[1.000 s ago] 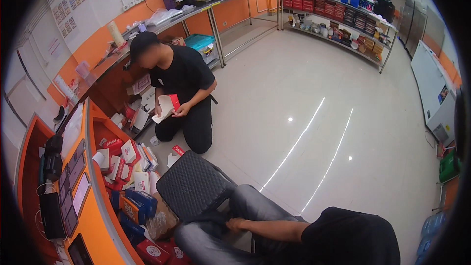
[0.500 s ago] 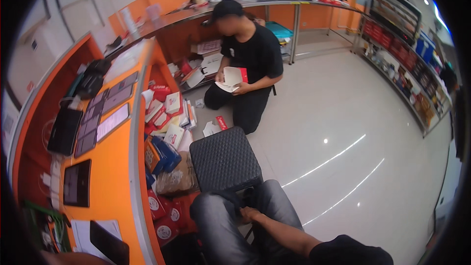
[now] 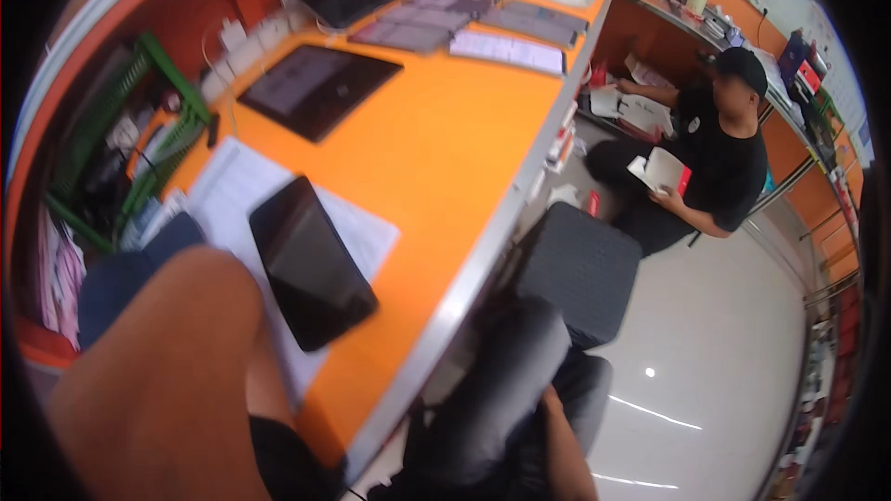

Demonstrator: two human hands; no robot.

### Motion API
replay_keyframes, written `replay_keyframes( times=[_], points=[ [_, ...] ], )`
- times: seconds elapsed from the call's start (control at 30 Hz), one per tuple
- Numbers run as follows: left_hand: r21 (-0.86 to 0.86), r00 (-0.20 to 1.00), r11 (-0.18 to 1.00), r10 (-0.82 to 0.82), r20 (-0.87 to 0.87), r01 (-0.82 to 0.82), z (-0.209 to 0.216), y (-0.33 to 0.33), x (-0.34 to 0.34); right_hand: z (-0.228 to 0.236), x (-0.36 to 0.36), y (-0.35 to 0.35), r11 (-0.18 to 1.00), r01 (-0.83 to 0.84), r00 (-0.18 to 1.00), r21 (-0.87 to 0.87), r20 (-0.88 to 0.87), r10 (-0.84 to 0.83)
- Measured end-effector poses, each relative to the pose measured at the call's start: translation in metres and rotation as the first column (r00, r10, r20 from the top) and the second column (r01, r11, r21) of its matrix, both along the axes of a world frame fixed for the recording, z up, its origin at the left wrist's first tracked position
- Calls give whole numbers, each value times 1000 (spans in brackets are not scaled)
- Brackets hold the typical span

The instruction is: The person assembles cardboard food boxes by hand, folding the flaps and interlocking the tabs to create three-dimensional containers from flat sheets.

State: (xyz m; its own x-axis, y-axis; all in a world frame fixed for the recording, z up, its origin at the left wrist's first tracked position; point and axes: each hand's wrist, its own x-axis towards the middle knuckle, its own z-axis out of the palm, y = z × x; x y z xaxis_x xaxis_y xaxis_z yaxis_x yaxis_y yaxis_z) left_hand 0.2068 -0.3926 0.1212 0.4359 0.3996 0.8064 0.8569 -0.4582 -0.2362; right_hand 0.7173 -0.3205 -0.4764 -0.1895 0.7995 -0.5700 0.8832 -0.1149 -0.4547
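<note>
My left arm (image 3: pixel 167 362) rests bent on the orange counter (image 3: pixel 445 130), elbow foremost, and its hand is out of the picture. Beside the elbow a large black smartphone (image 3: pixel 311 264) lies face up on white paper sheets (image 3: pixel 371 232). My right hand (image 3: pixel 551 399) is down between my legs, mostly hidden by my thigh, so its fingers do not show. Just beyond my knees stands a dark grey stool with a textured top (image 3: pixel 580 269).
A tablet (image 3: pixel 320 88), several phones (image 3: pixel 510 48) and a green basket (image 3: pixel 176 130) occupy the counter. A dark blue cloth item (image 3: pixel 139 278) lies near my elbow. Right of the counter, a person in black (image 3: pixel 733 158) kneels, holding an opened white-and-red box (image 3: pixel 664 172). Shelves (image 3: pixel 821 390) line the far right.
My view has swung left and down toward the counter, so the phone and my left arm now fill more of it. The kneeling person's one hand has left the box and reaches toward the lower shelf.
</note>
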Motion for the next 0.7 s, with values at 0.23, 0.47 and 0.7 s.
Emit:
replay_keyframes(
  times=[0.23, 0.47, 0.7],
  points=[
    [-384, 875, 854, 446, 190, -351, -74, -6, -49, 3, 4, 1, 1000, 16, 999, 22, -30, -16],
    [-451, 860, 835, 452, 236, -315, -98, 36, -63, -29, 13, 14, 989, 31, 991, 143, -133, -12],
    [-444, 882, 854, 406, 240, -272, -103, 61, -65, 104, -12, 20, 941, 119, 988, 315, -128, -83]
  ],
)
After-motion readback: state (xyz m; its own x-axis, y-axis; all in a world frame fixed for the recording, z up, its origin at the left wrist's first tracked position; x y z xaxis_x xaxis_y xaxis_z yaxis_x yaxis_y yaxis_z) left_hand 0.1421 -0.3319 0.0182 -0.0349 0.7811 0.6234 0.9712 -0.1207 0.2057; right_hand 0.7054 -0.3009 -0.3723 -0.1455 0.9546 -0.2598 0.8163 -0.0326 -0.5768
